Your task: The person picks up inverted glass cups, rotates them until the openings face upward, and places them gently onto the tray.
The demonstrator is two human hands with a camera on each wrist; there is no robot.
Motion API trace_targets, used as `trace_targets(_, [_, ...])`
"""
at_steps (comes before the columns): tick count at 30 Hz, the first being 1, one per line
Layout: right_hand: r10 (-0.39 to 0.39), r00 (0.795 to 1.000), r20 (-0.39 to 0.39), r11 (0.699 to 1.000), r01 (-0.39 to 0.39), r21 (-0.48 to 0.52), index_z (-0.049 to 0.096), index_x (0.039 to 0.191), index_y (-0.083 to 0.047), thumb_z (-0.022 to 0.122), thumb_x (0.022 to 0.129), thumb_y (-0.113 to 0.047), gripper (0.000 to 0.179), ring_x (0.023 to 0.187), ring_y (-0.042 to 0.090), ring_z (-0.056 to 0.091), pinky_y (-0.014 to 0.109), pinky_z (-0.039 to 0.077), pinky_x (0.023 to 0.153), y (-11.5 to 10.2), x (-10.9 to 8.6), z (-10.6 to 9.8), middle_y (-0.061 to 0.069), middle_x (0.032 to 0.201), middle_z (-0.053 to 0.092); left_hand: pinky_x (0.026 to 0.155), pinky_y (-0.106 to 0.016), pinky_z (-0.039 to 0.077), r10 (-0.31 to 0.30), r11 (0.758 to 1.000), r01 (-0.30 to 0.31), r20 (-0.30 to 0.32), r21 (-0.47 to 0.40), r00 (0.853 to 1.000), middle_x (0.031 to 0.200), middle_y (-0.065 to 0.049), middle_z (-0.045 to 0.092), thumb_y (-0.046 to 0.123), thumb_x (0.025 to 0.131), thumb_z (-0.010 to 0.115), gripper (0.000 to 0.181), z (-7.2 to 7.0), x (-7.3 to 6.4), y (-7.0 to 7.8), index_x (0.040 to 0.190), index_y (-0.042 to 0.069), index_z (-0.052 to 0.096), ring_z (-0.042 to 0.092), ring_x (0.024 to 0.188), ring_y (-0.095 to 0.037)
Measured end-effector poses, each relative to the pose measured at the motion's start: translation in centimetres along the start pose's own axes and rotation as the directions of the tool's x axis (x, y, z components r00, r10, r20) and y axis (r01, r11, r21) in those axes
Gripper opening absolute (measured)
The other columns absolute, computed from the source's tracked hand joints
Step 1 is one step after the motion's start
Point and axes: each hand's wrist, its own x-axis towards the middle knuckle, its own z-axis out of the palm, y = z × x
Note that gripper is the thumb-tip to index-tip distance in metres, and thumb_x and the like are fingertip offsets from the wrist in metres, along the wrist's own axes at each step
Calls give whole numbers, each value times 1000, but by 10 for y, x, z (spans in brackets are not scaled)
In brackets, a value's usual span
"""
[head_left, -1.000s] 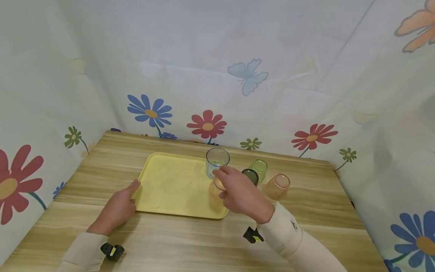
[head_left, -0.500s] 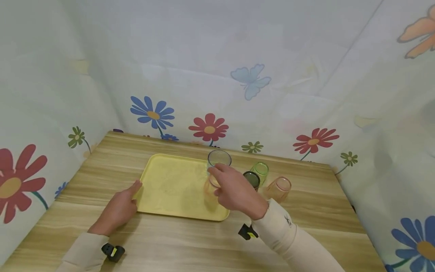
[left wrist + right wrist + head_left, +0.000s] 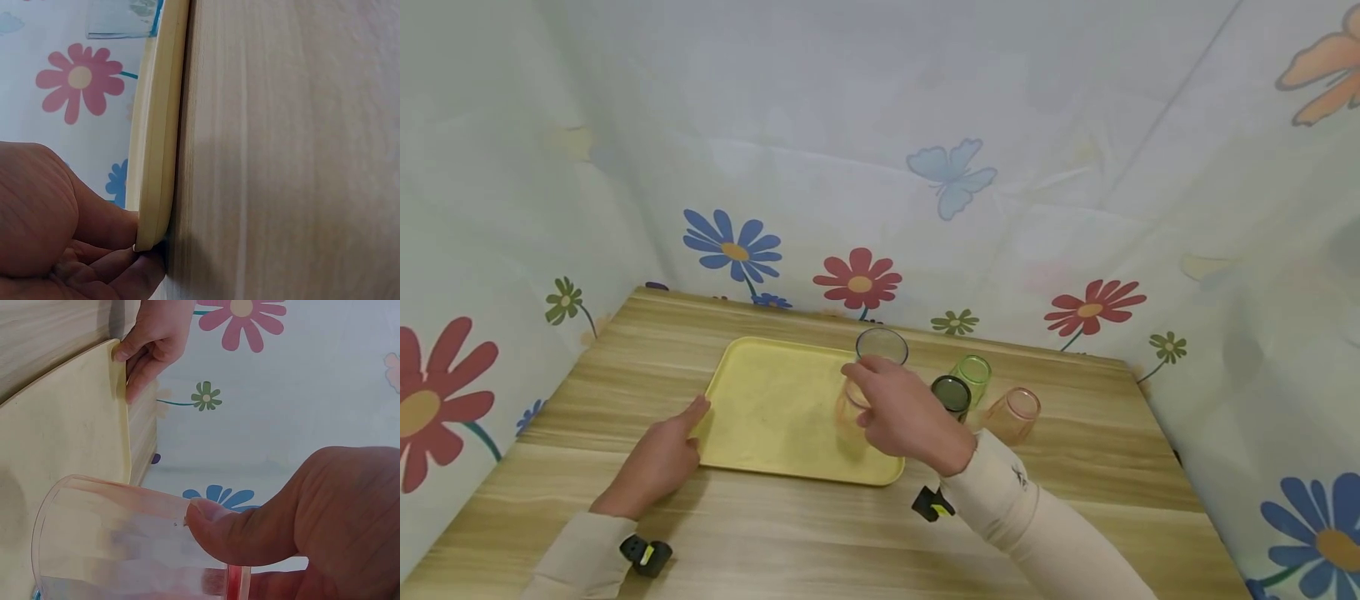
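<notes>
Right hand (image 3: 904, 410) is gripping an orange tumbler (image 3: 850, 423); I am apparently loading the yellow tray (image 3: 775, 408) below, next needing gentle lowering.

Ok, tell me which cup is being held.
The orange cup gripped by the right hand. No hand holds the other orange cup, green cup, dark cup or blue-rimmed cup.

Cream sleeves (image 3: 1037, 521), black-and-yellow wrist cameras (image 3: 657, 562)

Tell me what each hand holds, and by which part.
The right hand grips an orange-tinted cup by its side, near the base; the left hand pinches the yellow tray by its left edge.
</notes>
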Motion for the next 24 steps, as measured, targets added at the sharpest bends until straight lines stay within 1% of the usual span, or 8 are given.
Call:
trace_targets(3, [-9,1000,5,1000,9,-4,58,145,-7,74,91,-5,56,121,26,65,41,58,102,-2,2,0,9,136,64,72,-39,49,-6,1000,6,-1,8,1000,156,-36,40,-7,92,55,60,0,0,0,150,-14,43,62,93,-32])
trace_targets(6, [-16,1000,9,1000,16,-13,58,145,-7,73,91,-5,56,119,25,65,40,58,101,-2,4,0,9,133,64,71,-40,50,-7,1000,7,-6,11,1000,154,-37,41,-7,92,55,60,0,-1,-1,151,-14,43,62,90,-32])
trace_targets(10, [-9,1000,17,1000,9,-18,58,145,-7,73,91,-5,56,121,27,65,41,57,104,-2,5,0,10,136,64,72,-42,50,-6,1000,6,-12,3,1000,149,-39,47,-7,92,56,62,1,0,-1,152,-13,42,60,86,-31])
trace_targets(16, [4,1000,30,1000,-4,-8,57,147,-8,74,91,-6,58,123,28,64,41,56,106,-4,9,-2,10,138,63,74,-43,51,-8,1000,8,-19,0,1000,143,-41,52,-8,92,56,62,1,1,-1,152,-13,41,60,85,-30])
trace_targets(20, [3,1000,30,1000,-2,-11,58,146,-9,75,91,-6,58,117,26,65,40,58,103,-5,10,-2,8,133,64,70,-40,49,-11,1000,11,-16,0,1000,142,-41,53,-8,92,55,62,2,2,-1,152,-13,41,58,82,-29])
trace_targets(24, [-12,1000,24,1000,12,-17,58,145,-9,74,91,-6,57,110,25,66,38,59,98,-7,12,-3,6,128,64,73,-45,53,-15,1000,15,-18,11,1000,141,-41,54,-7,92,56,62,2,1,0,152,-13,41,64,88,-33])
